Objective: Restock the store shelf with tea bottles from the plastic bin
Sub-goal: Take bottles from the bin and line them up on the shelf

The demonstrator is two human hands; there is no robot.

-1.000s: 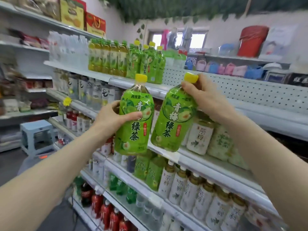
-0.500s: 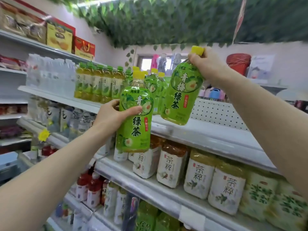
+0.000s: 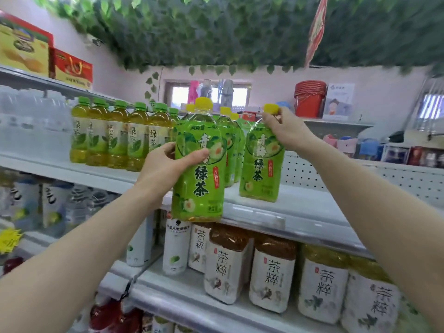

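My left hand [image 3: 165,164] grips a green tea bottle [image 3: 198,179] with a yellow cap around its middle, holding it upright in front of the white shelf's front edge [image 3: 276,212]. My right hand [image 3: 286,131] pinches the neck of a second green tea bottle [image 3: 260,169], which stands upright on the shelf board. Behind both stand more of the same yellow-capped bottles [image 3: 231,145]. The plastic bin is out of view.
Left on the same shelf stands a row of green-capped tea bottles [image 3: 115,138], then clear water bottles [image 3: 28,126]. Bare shelf board lies right of the second bottle, backed by a pegboard [image 3: 312,171]. White-labelled tea bottles [image 3: 271,277] fill the shelf below.
Both hands rose with their bottles. The right hand brought its bottle from tilted in the air down onto the shelf board, upright. The left bottle moved closer to the shelf edge.
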